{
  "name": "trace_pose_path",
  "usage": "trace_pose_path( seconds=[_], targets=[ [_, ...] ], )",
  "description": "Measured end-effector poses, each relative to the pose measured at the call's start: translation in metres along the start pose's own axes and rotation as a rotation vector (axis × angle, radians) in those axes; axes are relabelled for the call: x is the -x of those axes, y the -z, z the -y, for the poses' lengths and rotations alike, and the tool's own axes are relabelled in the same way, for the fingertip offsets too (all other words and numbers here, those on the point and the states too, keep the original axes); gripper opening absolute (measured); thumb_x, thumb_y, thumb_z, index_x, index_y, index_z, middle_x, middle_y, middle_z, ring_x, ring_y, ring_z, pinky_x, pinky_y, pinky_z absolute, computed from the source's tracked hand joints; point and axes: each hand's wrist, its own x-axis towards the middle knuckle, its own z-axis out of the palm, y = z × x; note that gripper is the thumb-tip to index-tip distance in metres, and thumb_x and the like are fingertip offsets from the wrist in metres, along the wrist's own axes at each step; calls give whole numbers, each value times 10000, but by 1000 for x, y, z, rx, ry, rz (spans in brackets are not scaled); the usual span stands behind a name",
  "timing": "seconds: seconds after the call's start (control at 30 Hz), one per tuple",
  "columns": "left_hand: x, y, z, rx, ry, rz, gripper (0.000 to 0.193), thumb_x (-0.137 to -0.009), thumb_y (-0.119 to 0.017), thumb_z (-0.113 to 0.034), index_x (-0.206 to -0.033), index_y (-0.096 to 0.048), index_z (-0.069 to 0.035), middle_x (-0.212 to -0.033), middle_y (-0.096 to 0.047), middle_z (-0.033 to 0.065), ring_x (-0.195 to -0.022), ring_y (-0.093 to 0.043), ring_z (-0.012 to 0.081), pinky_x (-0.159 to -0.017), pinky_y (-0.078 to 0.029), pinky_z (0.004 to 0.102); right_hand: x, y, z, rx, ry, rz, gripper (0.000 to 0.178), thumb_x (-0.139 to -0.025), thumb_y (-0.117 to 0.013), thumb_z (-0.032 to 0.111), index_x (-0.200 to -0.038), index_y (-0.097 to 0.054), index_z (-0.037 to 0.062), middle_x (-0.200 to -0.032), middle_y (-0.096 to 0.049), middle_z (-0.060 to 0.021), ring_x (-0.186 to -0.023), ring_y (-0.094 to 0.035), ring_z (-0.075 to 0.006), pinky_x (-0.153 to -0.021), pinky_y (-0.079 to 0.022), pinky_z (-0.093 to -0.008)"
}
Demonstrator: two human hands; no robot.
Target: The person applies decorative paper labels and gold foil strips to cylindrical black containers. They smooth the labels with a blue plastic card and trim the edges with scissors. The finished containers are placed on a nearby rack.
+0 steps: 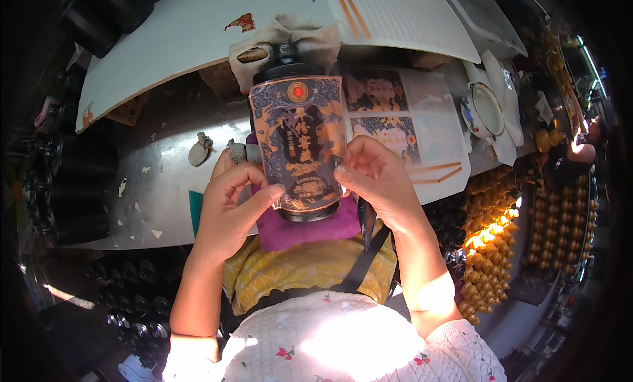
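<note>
A printed decal sheet (300,138), dark with gold figures and a red-gold emblem, lies over the body of a black bottle (282,71). My left hand (239,204) pinches the sheet's lower left corner between thumb and fingers. On the other side, my right hand (374,179) grips its lower right edge. Below the bottle is a purple cloth (297,232) across my lap, and its neck reaches a whitish rag (318,42). Beside my left fingers is a grey, bristly-looking piece (242,152), partly hidden.
More decal sheets (384,128) lie on the table to the right, near a white enamel bowl (486,112). A small tan lump (200,151) sits on the metal table at left. Black bottles (76,177) stand far left; rows of gold bottles (491,243) fill the right.
</note>
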Motion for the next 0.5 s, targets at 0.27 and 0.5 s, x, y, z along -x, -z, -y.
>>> trace_pose_path(
  seconds=[0.27,0.5],
  targets=[
    [0,4,7,182,21,47,145,-840,-756,-67,-812,-617,-35,-1081,-465,47,-1026,-502,139,-940,-388,290,1,1,-6,-33,15,-3,161,-924,-700,102,-918,-543,68,-797,-543,60,-711,-470,-4,-597,-351,-173],
    [-1,3,10,160,-24,44,151,-827,-769,-69,-811,-623,-36,-1114,-487,53,-1035,-506,148,-946,-391,297,0,1,-7,-50,29,-6,150,-925,-699,105,-931,-558,56,-823,-579,40,-720,-502,-12,-627,-392,-175]
  ],
)
